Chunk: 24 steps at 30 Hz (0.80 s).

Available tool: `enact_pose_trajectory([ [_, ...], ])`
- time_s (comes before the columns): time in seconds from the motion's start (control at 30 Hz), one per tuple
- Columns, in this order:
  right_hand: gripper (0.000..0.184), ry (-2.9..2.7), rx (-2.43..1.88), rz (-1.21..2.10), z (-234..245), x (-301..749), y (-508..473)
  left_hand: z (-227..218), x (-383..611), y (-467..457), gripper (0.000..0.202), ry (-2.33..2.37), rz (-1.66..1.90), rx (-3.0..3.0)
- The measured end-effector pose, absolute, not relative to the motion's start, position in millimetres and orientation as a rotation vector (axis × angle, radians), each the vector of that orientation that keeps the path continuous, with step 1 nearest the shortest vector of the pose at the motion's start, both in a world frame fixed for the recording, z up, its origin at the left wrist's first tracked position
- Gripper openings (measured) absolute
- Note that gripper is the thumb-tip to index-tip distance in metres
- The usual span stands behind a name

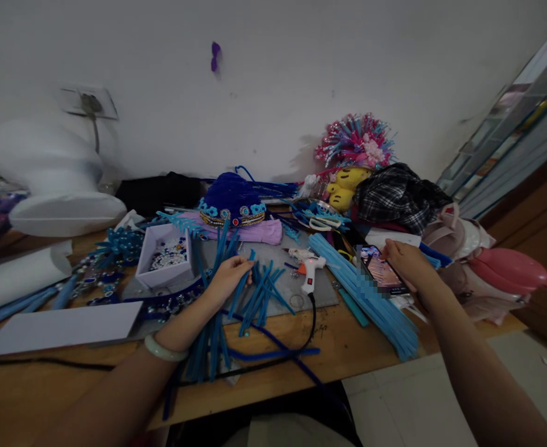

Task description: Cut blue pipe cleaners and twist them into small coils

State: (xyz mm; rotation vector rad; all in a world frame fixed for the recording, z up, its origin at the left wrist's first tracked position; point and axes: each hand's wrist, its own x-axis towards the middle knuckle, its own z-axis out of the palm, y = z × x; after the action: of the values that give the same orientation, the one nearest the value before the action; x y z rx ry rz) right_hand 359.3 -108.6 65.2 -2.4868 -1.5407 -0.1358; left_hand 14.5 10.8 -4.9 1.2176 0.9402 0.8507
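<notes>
My left hand (229, 277) rests on a pile of blue pipe cleaners (259, 292) spread over a grey mat (273, 261); its fingers pinch one blue pipe cleaner. A pale bangle (164, 351) circles that wrist. My right hand (406, 261) reaches to the right and grips the edge of a phone (382, 273) with a lit screen, which lies on a long bundle of light blue pipe cleaners (370, 298). A white glue gun (308, 267) lies between my two hands, its black cord trailing toward the table's front edge.
A white box of beads (166, 254), a blue jewelled headpiece (231, 202) on lilac cloth, scissors (322, 221), yellow plush toys (345, 186), plaid cloth (397, 192) and pink items (506, 267) crowd the wooden table (68, 385). A white foam form (54, 180) stands at the left by white sheets (63, 326).
</notes>
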Motion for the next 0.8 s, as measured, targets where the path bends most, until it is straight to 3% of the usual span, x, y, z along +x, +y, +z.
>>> enact_pose_trajectory([
  [0.43,0.038,-1.554,-2.393,-0.187,85,326,-112,-6,16,12,0.033,0.884,0.991,1.238],
  [0.7,0.032,-1.933,-1.831,0.383,82,208,-89,6,20,-4,0.035,0.754,1.089,1.259],
  [0.8,0.028,-2.121,-1.785,0.431,80,186,-88,10,21,-9,0.034,0.719,1.102,1.244],
])
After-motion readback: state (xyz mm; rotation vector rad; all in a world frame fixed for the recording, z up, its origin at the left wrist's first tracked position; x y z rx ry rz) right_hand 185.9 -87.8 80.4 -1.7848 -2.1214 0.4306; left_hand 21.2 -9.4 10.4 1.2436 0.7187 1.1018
